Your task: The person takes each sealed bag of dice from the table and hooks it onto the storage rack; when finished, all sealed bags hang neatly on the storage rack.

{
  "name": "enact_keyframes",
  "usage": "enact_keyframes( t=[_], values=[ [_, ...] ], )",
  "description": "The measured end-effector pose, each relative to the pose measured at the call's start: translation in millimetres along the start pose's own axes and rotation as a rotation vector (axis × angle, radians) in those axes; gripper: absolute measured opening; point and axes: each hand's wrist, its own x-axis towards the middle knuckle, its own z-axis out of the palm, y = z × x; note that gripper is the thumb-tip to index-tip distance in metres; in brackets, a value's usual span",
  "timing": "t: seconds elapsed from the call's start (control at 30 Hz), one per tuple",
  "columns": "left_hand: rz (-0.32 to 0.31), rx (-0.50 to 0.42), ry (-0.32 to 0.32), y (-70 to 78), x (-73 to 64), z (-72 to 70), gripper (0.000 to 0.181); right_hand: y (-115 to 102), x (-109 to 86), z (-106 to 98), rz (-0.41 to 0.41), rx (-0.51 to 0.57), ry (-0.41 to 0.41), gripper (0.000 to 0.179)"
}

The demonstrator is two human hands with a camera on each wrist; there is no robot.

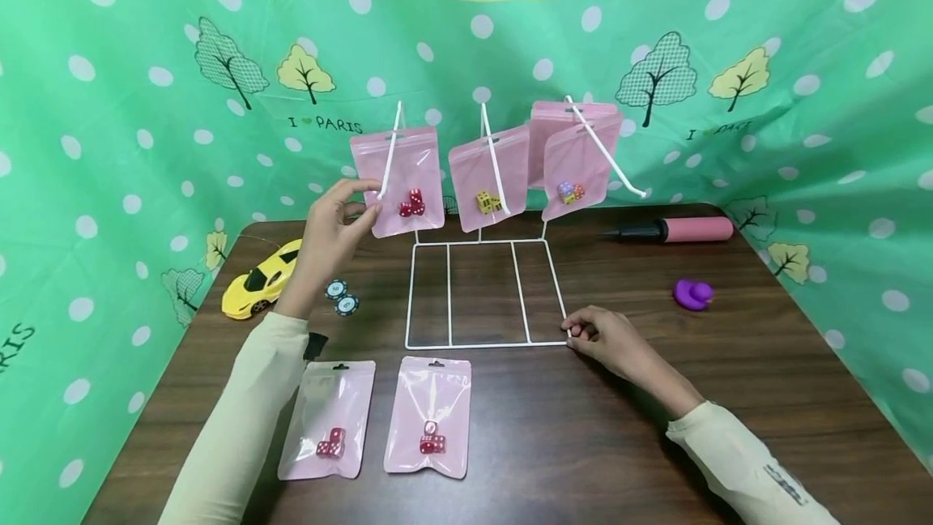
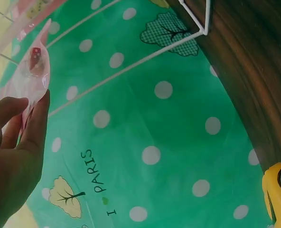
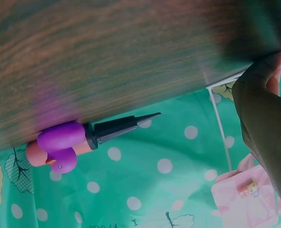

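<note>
We see the left hand point(image 1: 331, 225) pinching the edge of a pink pouch point(image 1: 419, 162), upper left of the head view's centre; the right hand point(image 1: 608, 340) pinches a corner of the white rack point(image 1: 449, 298), lower right of centre.

Bare tabletop point(image 1: 554, 428) leaves passage at lower centre-right of the head view; hanging pink bags point(image 1: 420, 164) and white prongs point(image 1: 605, 148) block upper centre; a yellow car point(image 1: 264, 280) obstructs mid-left.
</note>
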Motion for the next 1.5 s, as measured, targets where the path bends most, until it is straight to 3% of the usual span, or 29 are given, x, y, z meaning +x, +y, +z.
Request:
enact_keyframes(
  t=[0.27,0.47,0.67,0.8,0.97,1.07,1.27,1.4,1.5],
  values=[
    [-0.058,-0.005,-0.031,-11.4,14.0,-6.9,0.031,-1.8,1.2,4.9,-0.014,-0.012,0.003,0.013],
    [-0.105,-0.035,-0.038,-16.7,14.6,-11.8,0.031,-3.0,3.7,8.3,-0.03,-0.01,-0.004,0.013],
    [-0.087,0.007,-0.022,-24.9,5.2,-17.9,0.03,-6.4,4.9,8.1,-0.033,-0.012,-0.007,0.012],
    [-0.097,0.062,0.033,-32.0,-4.4,-24.8,0.029,-5.7,4.8,7.3,-0.033,-0.007,-0.004,0.012],
    [-0.094,0.103,0.08,-28.7,-11.7,-28.6,0.026,-2.8,3.9,6.9,-0.036,-0.011,0.009,0.012],
    [-0.072,0.1,0.033,-18.9,-18.9,-25.4,0.026,-1.2,3.3,6.9,-0.038,-0.013,0.008,0.012],
    [0.019,0.163,-0.13,6.7,-42.8,-13.7,0.025,0.5,1.0,5.7,-0.035,-0.016,0.018,0.012],
    [0.134,0.219,-0.235,19.8,-66.6,-16.0,0.025,1.1,0.6,5.2,-0.047,-0.017,0.022,0.012],
    [0.167,0.223,-0.34,21.1,-88.7,-22.7,0.03,0.8,1.6,4.0,-0.048,-0.023,0.026,0.013]
  ],
)
